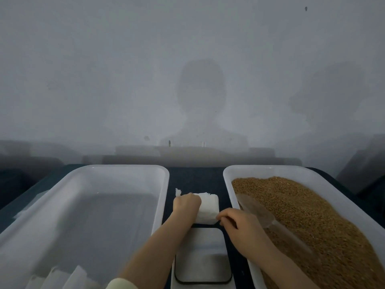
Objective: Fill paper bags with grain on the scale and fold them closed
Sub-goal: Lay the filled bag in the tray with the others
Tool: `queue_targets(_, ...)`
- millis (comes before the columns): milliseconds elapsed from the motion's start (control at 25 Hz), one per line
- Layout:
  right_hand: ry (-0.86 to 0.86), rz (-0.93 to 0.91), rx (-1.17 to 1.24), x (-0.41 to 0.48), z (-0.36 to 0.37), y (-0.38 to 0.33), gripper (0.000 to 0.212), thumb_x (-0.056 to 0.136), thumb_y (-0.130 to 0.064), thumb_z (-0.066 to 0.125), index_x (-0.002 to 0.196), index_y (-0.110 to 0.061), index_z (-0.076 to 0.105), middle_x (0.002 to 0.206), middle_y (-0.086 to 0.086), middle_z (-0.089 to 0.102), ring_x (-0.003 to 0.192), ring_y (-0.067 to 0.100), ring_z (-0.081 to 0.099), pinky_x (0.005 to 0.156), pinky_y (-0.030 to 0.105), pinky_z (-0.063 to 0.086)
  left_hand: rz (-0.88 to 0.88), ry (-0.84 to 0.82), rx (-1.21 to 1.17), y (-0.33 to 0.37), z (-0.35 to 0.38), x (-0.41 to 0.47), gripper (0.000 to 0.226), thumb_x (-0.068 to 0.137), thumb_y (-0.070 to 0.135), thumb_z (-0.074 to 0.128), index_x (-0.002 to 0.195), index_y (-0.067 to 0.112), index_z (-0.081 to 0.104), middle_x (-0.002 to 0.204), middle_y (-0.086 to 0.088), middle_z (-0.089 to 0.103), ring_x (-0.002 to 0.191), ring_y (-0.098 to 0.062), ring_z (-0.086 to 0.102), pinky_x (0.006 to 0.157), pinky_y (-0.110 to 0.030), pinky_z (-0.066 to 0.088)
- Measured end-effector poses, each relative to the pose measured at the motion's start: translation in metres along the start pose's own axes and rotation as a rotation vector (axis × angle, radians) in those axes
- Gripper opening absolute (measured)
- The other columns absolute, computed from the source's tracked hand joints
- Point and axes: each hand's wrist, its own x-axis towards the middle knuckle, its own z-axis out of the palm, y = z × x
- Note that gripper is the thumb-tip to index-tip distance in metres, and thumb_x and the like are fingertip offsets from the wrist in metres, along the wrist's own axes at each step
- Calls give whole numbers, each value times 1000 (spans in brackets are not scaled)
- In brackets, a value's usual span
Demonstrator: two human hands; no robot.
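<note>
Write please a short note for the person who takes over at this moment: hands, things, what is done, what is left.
The left hand holds the paper bag at its far left end. The right hand pinches its near right corner.
The bag lies between the two tubs, just beyond the scale, and looks full.
The grain and the scoop are in the right tub. The left tub holds white paper at its near end.
Done, apparently: this bag filled.
Left: finish its fold, then further bags.

Makeshift packing station, plain grey wall (104, 69), plastic tubs (87, 170), grain (312, 215), scale (203, 257)
</note>
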Motion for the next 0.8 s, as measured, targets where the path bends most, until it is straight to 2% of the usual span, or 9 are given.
queue_targets(160,-32,-1,-26,1,2,1,19,97,-21,48,105,-25,65,92,-17,61,82,-6,54,70,6,41,-12,-93,-62,2,-5,-2,33,89,7,61,121,9,54,125,-7,54,112,-25,56,86,-31,43)
queue_targets(240,-39,0,-32,1,2,2,19,97,-22,49,105,-26,65,93,-15,63,83,-5,55,71,7,41,-36,-53,-96,1,-7,-5,32,90,6,60,121,9,54,124,-7,55,110,-25,57,83,-29,42)
queue_targets(320,-41,-2,-36,1,3,3,19,97,-22,49,105,-26,65,96,-14,64,83,-5,55,71,7,41,-71,68,-136,-4,-13,-10,19,89,2,58,107,8,58,106,-6,60,97,-22,61,74,-28,42)
queue_targets(360,-41,-5,-39,2,3,3,19,97,-22,49,106,-26,65,96,-14,64,83,-6,54,70,6,40,-95,136,-150,-8,-19,-14,9,89,-1,56,91,8,56,90,-4,59,85,-19,61,70,-27,43)
queue_targets(400,-41,-9,-43,2,3,3,19,97,-23,49,106,-26,65,96,-14,64,82,-7,53,70,6,40,-129,192,-179,-11,-23,-16,18,88,-3,54,76,10,49,77,-2,54,73,-17,57,67,-26,45)
queue_targets(440,-43,-15,-49,2,3,4,19,97,-23,48,106,-26,65,96,-15,63,81,-8,52,69,5,39,-141,227,-203,-14,-27,-19,27,89,-4,53,69,11,42,70,-1,49,67,-16,53,66,-25,46)
queue_targets(520,-40,-20,-48,1,3,4,19,97,-23,49,106,-26,65,96,-15,62,76,-10,51,68,4,39,-148,286,-299,-20,-32,-24,23,92,-1,48,73,10,44,77,-4,57,70,-19,56,63,-25,46)
queue_targets(680,24,-7,-11,-1,1,1,19,96,-19,51,107,-23,66,96,-16,62,72,-13,50,67,4,39,-151,411,-796,-32,-42,-43,22,95,13,46,79,3,57,74,-10,57,62,-17,51,61,-29,47)
queue_targets(800,75,-49,38,-6,-2,-6,20,93,-17,56,110,-25,64,96,-20,59,77,-9,53,71,4,41,-147,189,-1257,-31,-39,-80,15,94,19,53,95,6,62,87,-9,68,70,-18,69,67,-29,59)
